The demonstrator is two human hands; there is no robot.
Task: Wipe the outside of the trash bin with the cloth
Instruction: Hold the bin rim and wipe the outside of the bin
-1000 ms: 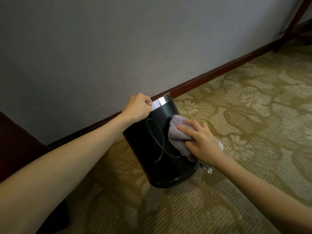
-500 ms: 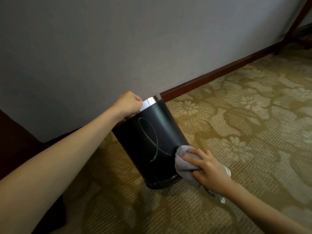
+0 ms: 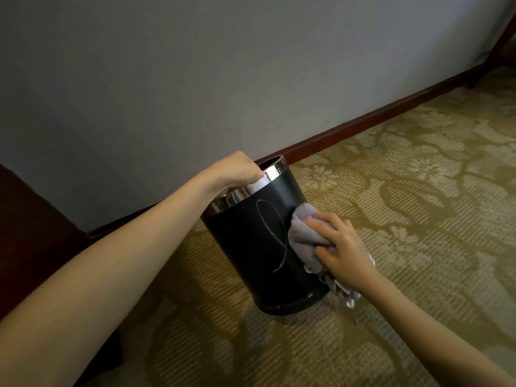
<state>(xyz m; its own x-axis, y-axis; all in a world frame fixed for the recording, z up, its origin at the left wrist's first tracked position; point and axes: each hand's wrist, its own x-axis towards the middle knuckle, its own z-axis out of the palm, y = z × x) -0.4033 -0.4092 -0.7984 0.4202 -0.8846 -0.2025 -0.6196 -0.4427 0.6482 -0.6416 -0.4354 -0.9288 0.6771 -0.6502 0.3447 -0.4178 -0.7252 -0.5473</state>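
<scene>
A black round trash bin (image 3: 251, 247) with a chrome rim stands on the carpet near the wall, tilted slightly; a thin pale loop mark runs down its side. My left hand (image 3: 234, 169) grips the rim at the top, fingers hooked inside. My right hand (image 3: 343, 247) presses a crumpled grey cloth (image 3: 304, 233) against the bin's right side, at mid height. The cloth's loose end hangs below my wrist toward the bin's base.
A grey wall with a dark wooden skirting board (image 3: 377, 115) runs behind the bin. Dark wooden furniture (image 3: 30, 233) stands at the left edge, and a furniture leg (image 3: 494, 51) at the far right. Patterned olive carpet (image 3: 418, 191) spreads right and front.
My right hand has slid the cloth back up the bin's side from near the base to mid height. The left hand keeps hold of the rim.
</scene>
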